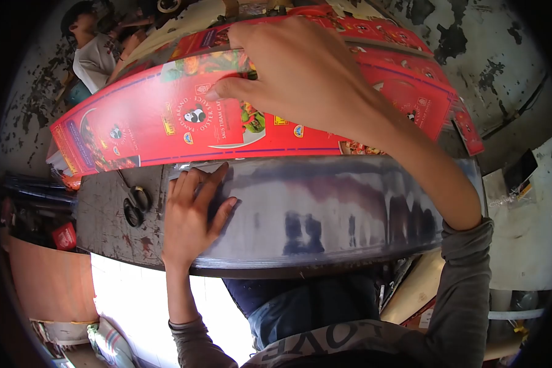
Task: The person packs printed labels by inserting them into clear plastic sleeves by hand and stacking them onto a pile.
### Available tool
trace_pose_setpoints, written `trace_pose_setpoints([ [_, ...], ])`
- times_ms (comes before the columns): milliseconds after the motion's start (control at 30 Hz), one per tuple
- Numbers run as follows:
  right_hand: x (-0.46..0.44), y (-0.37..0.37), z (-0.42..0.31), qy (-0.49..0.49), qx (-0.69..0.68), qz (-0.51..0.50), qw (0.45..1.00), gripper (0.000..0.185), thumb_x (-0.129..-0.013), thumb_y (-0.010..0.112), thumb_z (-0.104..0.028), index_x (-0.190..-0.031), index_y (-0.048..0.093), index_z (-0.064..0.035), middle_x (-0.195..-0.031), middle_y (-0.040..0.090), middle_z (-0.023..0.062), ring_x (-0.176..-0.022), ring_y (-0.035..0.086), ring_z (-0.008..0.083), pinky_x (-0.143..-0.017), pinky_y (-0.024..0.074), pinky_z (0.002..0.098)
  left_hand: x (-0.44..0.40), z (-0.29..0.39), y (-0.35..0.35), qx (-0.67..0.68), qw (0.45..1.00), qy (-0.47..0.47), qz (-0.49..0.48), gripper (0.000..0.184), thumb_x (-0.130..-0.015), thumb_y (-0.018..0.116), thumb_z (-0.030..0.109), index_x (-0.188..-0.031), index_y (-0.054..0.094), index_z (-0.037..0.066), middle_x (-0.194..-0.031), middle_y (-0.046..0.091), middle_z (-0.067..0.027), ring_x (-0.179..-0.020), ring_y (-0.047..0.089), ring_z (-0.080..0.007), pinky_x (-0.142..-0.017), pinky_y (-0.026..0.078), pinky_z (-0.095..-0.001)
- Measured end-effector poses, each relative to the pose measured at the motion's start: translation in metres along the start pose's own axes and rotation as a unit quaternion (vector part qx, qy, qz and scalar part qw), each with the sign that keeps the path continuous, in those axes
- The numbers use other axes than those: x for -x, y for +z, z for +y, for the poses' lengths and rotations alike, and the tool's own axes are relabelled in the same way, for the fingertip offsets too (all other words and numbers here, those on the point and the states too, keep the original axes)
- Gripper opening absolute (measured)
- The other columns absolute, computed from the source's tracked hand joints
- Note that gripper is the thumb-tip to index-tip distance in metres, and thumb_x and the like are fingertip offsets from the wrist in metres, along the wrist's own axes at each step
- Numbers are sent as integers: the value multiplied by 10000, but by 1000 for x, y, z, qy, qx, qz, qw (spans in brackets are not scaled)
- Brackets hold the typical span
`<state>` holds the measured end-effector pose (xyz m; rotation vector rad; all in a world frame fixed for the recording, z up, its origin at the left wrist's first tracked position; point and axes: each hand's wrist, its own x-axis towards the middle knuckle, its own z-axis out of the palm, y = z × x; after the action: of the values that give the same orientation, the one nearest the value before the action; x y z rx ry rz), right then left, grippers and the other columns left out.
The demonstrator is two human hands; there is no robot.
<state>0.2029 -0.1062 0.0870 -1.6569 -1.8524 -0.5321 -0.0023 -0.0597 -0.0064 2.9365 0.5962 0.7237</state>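
My left hand (189, 214) rests with its fingers spread at the left end of a thick stack of clear, glossy plastic sheets (331, 208), lying near the table's front edge. Reaching across to the far side, my right hand (294, 70) holds the upper edge of a long red printed sheet (147, 122). Its thumb lies on the printed face; the other fingertips are partly hidden at the edge. Panda pictures, food pictures and oyster sauce lettering cover this sheet. It arches behind the plastic stack, its left end reaching past the table's edge.
Black-handled scissors (136, 205) lie on the worn table (107, 224), left of the plastic stack. More red printed sheets (398, 40) are behind. At the upper left sits another person (95, 58) in a white shirt. Dark bundles (40, 193) stand beyond the table's left edge.
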Motion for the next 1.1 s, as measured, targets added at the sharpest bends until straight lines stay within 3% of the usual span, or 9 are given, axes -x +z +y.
trace_pose_setpoints([
  [167,-10,1,-7,1,-21,-14,1000,302,-640,667,-290,-568,588,-8,-492,537,139,-484,568,289,-437,426,376,4,1,-2,1,1000,26,-3,324,-668,637,144,-981,585,81,-748,467,-45,-713,456,-204,-691,332,-326],
  [300,-17,6,-13,-15,-50,32,998,289,-643,666,-276,-576,586,-6,-530,553,151,-502,573,298,-442,427,383,6,-5,3,39,988,107,103,186,-625,646,58,-784,554,87,-746,499,-27,-691,462,-200,-704,327,-339],
  [367,-18,10,-15,1,-24,2,1000,378,-671,646,-348,-693,555,18,-487,517,132,-492,558,287,-450,416,382,6,-8,4,58,979,150,123,174,-609,650,40,-722,528,88,-737,510,-21,-675,463,-199,-704,326,-341],
  [500,-3,20,-8,13,-58,-25,998,389,-675,650,-358,-711,556,18,-500,522,134,-493,556,292,-459,417,380,10,-5,2,104,975,125,149,182,-591,648,21,-668,497,87,-661,511,-13,-620,464,-193,-679,335,-327],
  [567,8,30,8,-34,-108,30,993,393,-671,660,-368,-745,563,6,-490,509,124,-466,541,279,-464,412,369,12,-3,2,95,976,120,157,177,-587,649,23,-668,505,86,-633,503,-9,-601,462,-191,-669,339,-322],
  [700,18,0,22,-1,-65,12,998,412,-667,665,-394,-769,567,-7,-491,498,111,-445,519,244,-449,389,346,9,-4,1,111,971,141,156,157,-585,651,37,-637,509,79,-626,509,-8,-583,464,-185,-651,343,-312],
  [800,14,-17,24,16,-10,13,1000,395,-682,642,-361,-696,534,18,-519,533,143,-510,564,279,-470,426,375,9,-3,-1,113,971,146,154,157,-581,654,43,-623,506,75,-623,516,-11,-583,471,-185,-650,346,-313],
  [1033,27,-10,19,5,-54,-12,998,401,-676,654,-349,-682,522,29,-524,531,147,-510,558,290,-477,419,380,10,-4,-2,128,974,102,159,200,-568,670,37,-606,475,59,-629,528,-26,-592,485,-196,-642,357,-314],
  [1100,41,-9,26,77,-92,-106,987,393,-675,658,-348,-698,526,21,-529,530,144,-510,553,291,-476,412,383,12,-5,-1,133,976,83,154,210,-565,674,31,-604,469,57,-630,529,-30,-595,488,-202,-627,364,-314],
])
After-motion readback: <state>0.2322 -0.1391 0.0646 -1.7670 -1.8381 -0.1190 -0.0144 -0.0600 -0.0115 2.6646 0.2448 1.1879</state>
